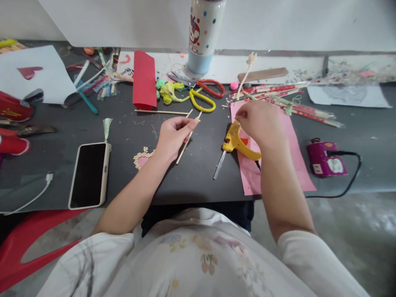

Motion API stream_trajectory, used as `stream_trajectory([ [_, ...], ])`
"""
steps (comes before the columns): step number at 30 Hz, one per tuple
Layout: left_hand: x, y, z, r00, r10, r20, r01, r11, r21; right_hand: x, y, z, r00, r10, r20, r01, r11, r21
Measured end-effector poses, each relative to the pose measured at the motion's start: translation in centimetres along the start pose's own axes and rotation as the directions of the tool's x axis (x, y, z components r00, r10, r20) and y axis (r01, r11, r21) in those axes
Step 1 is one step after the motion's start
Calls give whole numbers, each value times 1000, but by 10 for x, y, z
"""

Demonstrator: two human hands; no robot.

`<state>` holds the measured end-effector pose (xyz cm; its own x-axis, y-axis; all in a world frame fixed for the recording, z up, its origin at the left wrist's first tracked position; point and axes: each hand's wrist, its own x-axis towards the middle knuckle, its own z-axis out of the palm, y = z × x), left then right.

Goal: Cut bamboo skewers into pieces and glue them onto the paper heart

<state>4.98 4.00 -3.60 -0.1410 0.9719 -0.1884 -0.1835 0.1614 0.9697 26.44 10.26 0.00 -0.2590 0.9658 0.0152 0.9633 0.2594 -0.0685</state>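
My left hand (173, 138) is closed, pinching a thin wooden stick (185, 149) that slants down toward me. A small pale piece shows at the stick's upper end, by the fingertips. Fingers pinched together, my right hand (262, 123) is over the nozzle end of a yellow glue gun (241, 145); whatever it holds is too small or hidden to make out. A clear glue stick (219, 165) juts from the gun's back. The gun lies partly on pink paper (292, 159). Beside my left wrist, a pink heart edged with small pale pieces (141, 158) is partly covered.
Scissors (206, 101) with red and yellow handles lie beyond my left hand, near a folded red paper (144, 80). A tall bottle (204, 39) stands behind them. A phone (89, 175) lies at left; a purple box with a black cable (327, 159) sits at right.
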Motion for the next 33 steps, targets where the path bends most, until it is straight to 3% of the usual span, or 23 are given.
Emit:
stream_trajectory([
  [2,0,-1,0,1000,1,9,-1,1000,-1,11,-1,8,999,-11,43,14,998,-62],
  [5,0,-2,0,1000,10,16,-10,1000,-3,29,1,28,998,-68,-3,68,994,-81],
  [8,0,-2,0,1000,20,15,-20,1000,-12,45,7,50,991,-48,-128,47,999,-8],
  [11,0,-1,-1,1000,20,8,-20,1000,-6,56,15,65,960,-128,-249,171,972,162],
  [15,0,-1,-1,1000,28,8,-28,1000,4,61,21,70,949,-185,-255,236,954,186],
  [21,-1,-2,-1,1000,30,7,-30,999,15,57,9,55,948,-212,-239,265,940,216],
  [24,-1,-2,-1,1000,20,7,-20,1000,11,38,-10,34,950,-237,-204,288,916,278],
  [28,-2,-2,-1,999,19,34,-18,1000,-6,3,-40,7,914,-333,-233,400,837,374],
  [33,-5,0,3,998,12,68,-10,1000,-29,-21,-56,-1,916,-302,-265,397,780,484],
])
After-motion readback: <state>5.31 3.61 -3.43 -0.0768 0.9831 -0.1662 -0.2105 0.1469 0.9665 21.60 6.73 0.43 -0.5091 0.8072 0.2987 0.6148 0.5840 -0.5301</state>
